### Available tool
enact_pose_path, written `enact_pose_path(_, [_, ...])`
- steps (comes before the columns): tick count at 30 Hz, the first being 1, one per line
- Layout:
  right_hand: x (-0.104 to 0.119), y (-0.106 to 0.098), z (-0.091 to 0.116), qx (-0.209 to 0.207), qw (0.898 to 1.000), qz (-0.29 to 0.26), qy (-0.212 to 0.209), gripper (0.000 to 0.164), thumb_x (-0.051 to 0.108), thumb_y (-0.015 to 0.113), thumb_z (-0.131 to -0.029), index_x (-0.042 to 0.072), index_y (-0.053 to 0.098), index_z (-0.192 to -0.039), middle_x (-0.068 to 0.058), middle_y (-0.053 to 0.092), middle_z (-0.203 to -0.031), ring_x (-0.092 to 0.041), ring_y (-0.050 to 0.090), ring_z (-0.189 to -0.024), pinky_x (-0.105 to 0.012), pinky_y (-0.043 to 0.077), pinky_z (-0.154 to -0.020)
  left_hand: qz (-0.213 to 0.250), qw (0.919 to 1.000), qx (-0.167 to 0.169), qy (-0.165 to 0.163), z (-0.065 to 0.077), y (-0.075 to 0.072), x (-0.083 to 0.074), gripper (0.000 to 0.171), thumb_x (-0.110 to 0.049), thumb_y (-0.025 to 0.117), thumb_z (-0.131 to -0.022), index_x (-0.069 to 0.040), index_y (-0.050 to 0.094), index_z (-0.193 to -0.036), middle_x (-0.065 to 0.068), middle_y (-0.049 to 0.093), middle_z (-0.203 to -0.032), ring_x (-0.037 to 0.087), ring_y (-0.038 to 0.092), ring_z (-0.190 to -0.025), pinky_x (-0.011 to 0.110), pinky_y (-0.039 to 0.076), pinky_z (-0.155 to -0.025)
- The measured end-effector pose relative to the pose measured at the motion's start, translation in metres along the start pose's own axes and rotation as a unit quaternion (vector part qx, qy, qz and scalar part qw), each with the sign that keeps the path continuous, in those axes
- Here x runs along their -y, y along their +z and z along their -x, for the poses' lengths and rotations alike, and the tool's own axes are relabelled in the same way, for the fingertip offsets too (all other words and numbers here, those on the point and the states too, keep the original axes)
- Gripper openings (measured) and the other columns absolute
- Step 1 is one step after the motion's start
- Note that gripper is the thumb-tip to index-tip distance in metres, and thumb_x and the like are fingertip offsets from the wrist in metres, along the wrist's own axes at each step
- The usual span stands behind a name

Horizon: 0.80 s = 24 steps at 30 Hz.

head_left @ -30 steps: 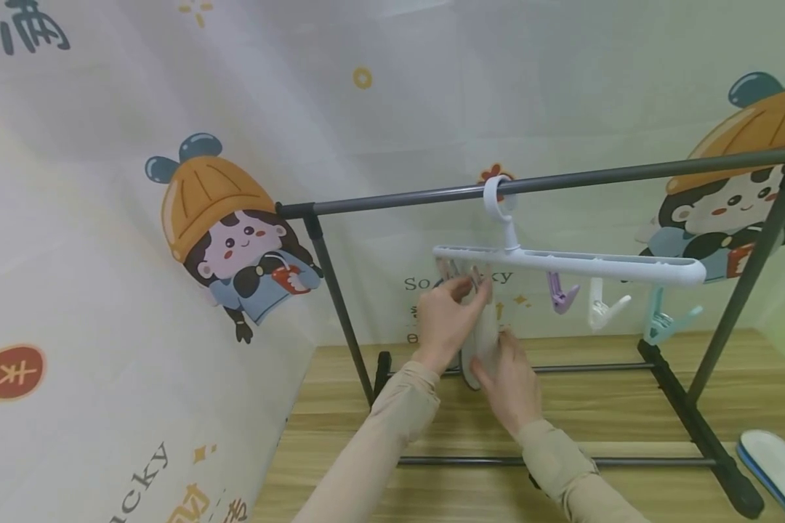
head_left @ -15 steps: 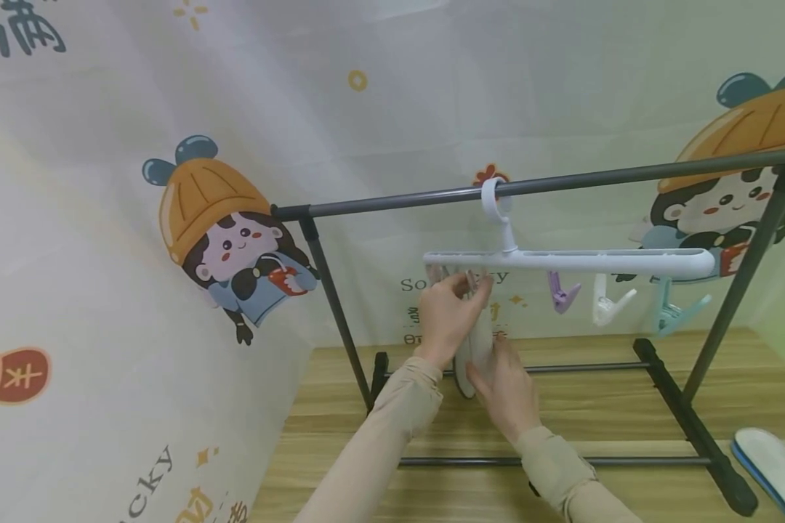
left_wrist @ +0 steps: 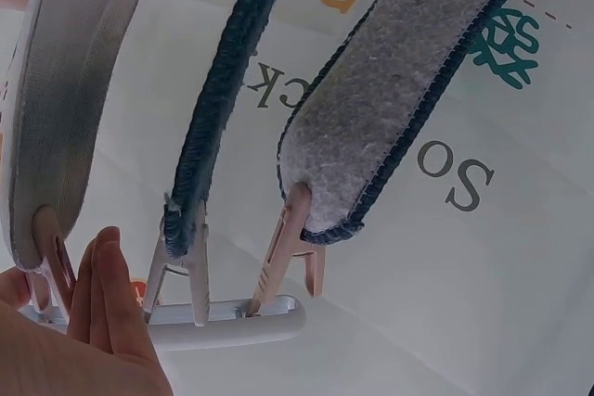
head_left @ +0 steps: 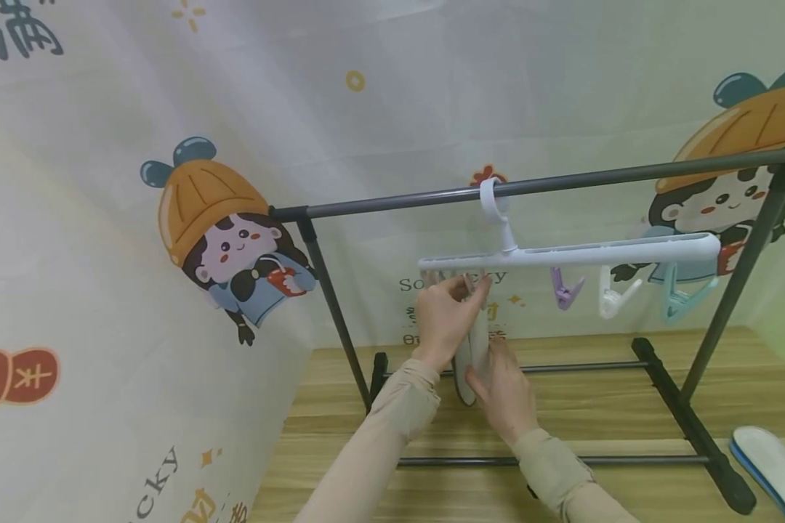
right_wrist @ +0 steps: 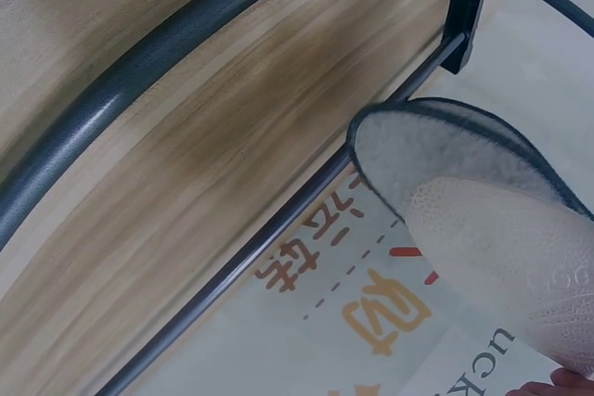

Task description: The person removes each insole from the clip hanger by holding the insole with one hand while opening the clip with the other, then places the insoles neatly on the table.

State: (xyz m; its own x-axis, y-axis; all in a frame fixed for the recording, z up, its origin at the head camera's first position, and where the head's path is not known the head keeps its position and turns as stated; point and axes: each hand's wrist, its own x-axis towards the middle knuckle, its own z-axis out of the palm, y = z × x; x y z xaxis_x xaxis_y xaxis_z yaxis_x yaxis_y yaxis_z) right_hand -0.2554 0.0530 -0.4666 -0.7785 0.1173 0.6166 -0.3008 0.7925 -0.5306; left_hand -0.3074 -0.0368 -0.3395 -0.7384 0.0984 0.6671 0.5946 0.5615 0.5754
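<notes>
A white hanger [head_left: 582, 256] hangs by its hook from a dark rail, its left end lower than its right. Under that left end my left hand [head_left: 446, 319] pinches a pinkish clothespin [left_wrist: 54, 257] at the top of a pale insole [left_wrist: 70, 90]. Lower down, my right hand [head_left: 506, 396] holds the same insole between thumb and fingers. Beside it in the left wrist view hang a dark-edged insole [left_wrist: 223, 71] seen edge-on and a fuzzy grey insole [left_wrist: 399, 71], each in its own clothespin. In the right wrist view the pale insole overlaps a grey one.
Purple [head_left: 565, 290], white [head_left: 616, 293] and teal clothespins [head_left: 687, 296] dangle from the hanger's right half. The dark rack [head_left: 641, 176] stands on a wooden surface [head_left: 602, 414] against a printed cloth. A white insole with a blue edge [head_left: 772, 465] lies at far right.
The hanger's right end has risen and its left end has dipped. Both hands keep their hold, and the head view has shifted slightly.
</notes>
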Motion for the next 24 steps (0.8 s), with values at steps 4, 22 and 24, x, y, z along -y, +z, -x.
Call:
enact_pose_path(4, [0.0006,0.0007,-0.0004,-0.001,1.0,0.006,-0.003,0.058,0.024,0.068,-0.093,-0.014,0.05,-0.132,-0.032,0.052,-0.138,-0.046,0.06,-0.116,-0.053,0.057,-0.078,0.001,1.0,0.002,-0.002,0.0001,-0.002,0.0,0.036,-0.039,0.071,-0.09,-0.012,0.07,-0.067,0.003,0.077,-0.078,0.012,0.075,-0.076,0.017,0.052,-0.06])
enact_pose_path(22, [0.0031,0.0032,0.0037,-0.004,1.0,0.011,-0.011,0.048,0.016,0.062,-0.096,-0.009,0.049,-0.136,-0.03,0.053,-0.138,-0.046,0.058,-0.12,-0.057,0.053,-0.088,-0.03,0.9994,-0.018,0.005,-0.0013,-0.0051,0.001,0.036,-0.042,0.072,-0.088,-0.014,0.07,-0.065,0.001,0.076,-0.074,0.01,0.074,-0.07,0.023,0.055,-0.067])
enact_pose_path(24, [0.0038,0.0037,0.0042,0.0,1.0,0.011,-0.01,0.049,0.015,0.061,-0.097,-0.01,0.048,-0.136,-0.03,0.053,-0.138,-0.046,0.058,-0.12,-0.056,0.054,-0.088,-0.033,0.9993,-0.018,0.006,-0.0014,-0.0054,0.001,0.036,-0.042,0.072,-0.088,-0.014,0.07,-0.064,0.001,0.076,-0.074,0.011,0.074,-0.07,0.021,0.054,-0.064])
